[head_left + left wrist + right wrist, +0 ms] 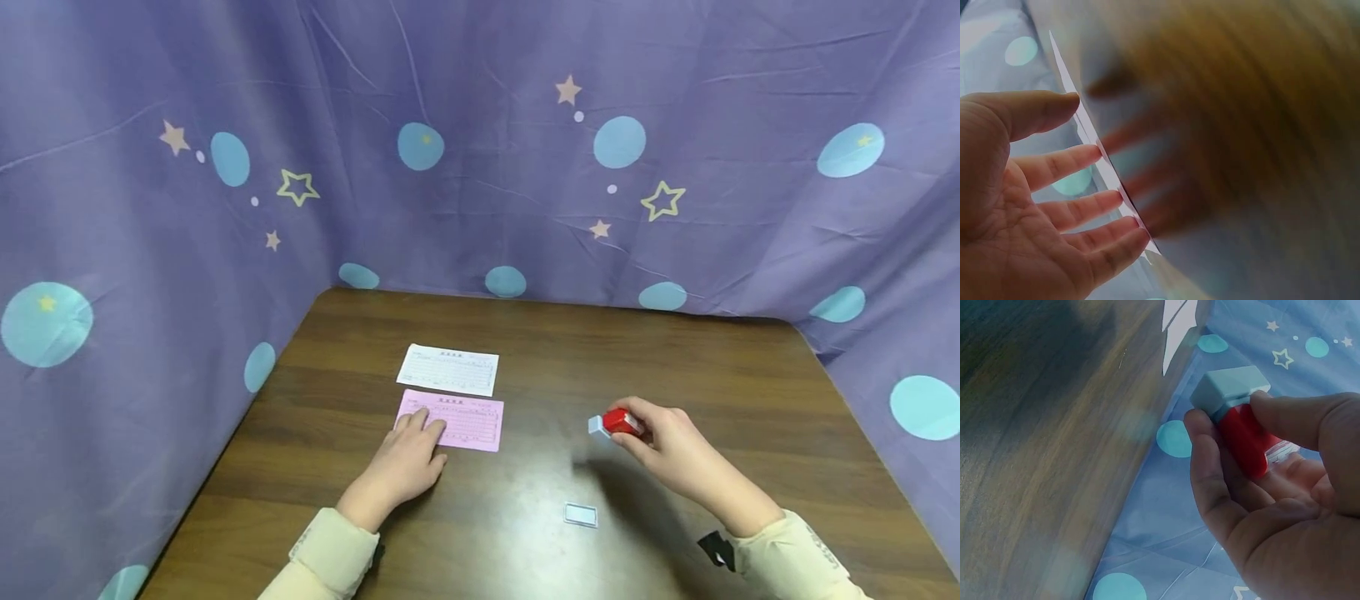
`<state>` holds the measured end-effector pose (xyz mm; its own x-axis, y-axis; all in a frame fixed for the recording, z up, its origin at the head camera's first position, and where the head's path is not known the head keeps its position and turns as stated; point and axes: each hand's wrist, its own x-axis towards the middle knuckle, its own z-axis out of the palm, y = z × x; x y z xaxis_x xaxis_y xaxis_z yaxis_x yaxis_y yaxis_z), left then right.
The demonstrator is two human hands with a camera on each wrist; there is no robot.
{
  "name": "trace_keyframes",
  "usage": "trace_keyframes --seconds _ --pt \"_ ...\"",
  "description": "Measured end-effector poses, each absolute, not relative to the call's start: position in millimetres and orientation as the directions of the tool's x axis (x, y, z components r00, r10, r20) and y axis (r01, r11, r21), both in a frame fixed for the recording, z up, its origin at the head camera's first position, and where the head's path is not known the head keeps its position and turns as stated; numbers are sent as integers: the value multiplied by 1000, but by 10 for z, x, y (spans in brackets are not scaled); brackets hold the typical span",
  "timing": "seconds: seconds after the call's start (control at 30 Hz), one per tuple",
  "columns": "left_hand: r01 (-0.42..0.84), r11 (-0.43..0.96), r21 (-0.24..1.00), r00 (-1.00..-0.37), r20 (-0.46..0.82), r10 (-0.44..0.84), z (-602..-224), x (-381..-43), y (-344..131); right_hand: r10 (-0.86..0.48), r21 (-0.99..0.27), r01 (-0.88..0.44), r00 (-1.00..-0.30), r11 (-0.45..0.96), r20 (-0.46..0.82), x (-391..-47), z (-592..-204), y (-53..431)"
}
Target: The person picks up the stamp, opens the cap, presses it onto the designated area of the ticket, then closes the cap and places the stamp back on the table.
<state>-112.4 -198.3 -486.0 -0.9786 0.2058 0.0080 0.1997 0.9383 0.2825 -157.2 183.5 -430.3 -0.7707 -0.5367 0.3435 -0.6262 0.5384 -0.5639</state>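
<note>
A pink printed form [476, 427] lies on the table, and my left hand [401, 462] rests its fingertips on the form's left part. In the left wrist view those fingers [1072, 212] are spread and touch the sheet. My right hand [663, 437] holds a red hand stamp [621, 421] above the table, to the right of the form. The right wrist view shows thumb and fingers pinching the stamp's red body, with its pale blue-grey block end [1232, 387] pointing away from the palm. Below it on the table lies a small pale blue rectangular piece [581, 515] with a dark border.
A white printed form [448, 370] lies just beyond the pink one. The brown wooden table [637, 350] is bordered by a purple curtain [480, 200] at the back and both sides.
</note>
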Motion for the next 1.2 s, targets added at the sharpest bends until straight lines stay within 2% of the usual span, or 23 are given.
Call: trace_keyframes --seconds 0.5,1.2 --pt "281 916 287 -957 14 290 -4822 -1082 -1602 -526 -547 -618 -780 565 339 -1576 -4314 1840" --pt "363 893 266 -924 -22 382 -4826 -991 -1148 -524 -588 -554 -816 589 244 -1584 -4330 1808"
